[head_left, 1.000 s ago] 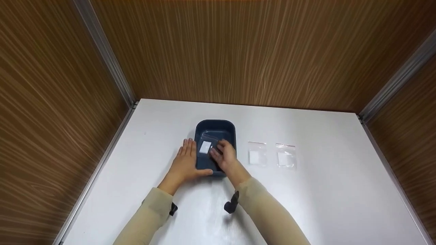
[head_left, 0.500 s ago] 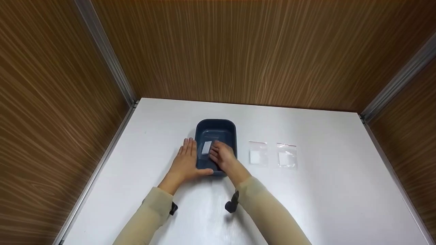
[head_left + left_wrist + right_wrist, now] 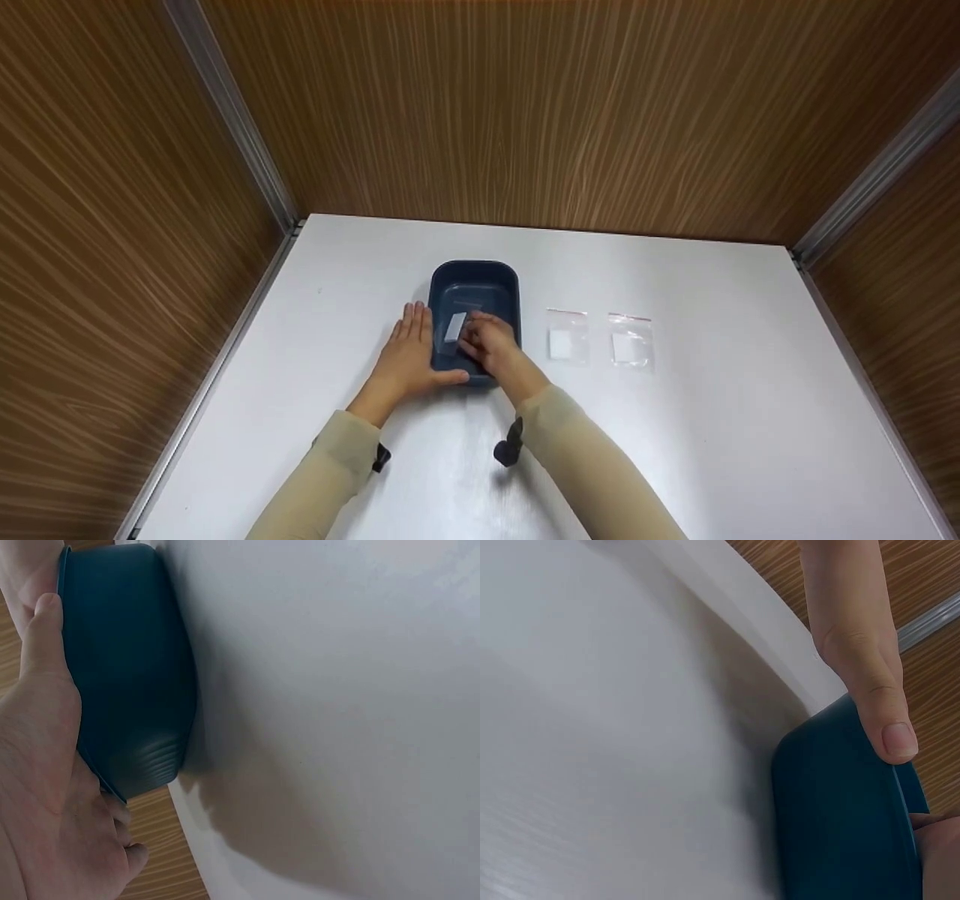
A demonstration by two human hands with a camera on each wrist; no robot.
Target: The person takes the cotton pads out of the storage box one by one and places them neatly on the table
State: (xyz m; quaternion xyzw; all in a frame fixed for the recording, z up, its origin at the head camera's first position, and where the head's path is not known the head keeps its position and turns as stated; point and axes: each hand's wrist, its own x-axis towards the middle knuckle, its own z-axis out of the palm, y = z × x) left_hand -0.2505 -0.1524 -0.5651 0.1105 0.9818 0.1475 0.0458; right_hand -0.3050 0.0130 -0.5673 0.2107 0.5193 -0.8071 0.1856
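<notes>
A dark blue rectangular box (image 3: 474, 274) stands on the white table. My left hand (image 3: 409, 364) lies along its left side with straight fingers, its thumb across the near rim; the left wrist view shows this thumb (image 3: 46, 637) on the rim. Inside the box is a clear zip bag with a white label (image 3: 454, 328), which is tilted. My right hand (image 3: 491, 343) reaches into the box and pinches the bag's right side with curled fingers. In the right wrist view the box wall (image 3: 840, 802) hides most of that hand.
Two similar clear zip bags, a nearer one (image 3: 568, 337) and one farther right (image 3: 630, 343), lie flat on the table (image 3: 750, 390) to the right of the box. Wood-grain panels (image 3: 525, 112) enclose the table's back and sides.
My right hand's fingers have closed in on the bag, and its white label now looks narrower and tilted. My left hand and the box have stayed in place.
</notes>
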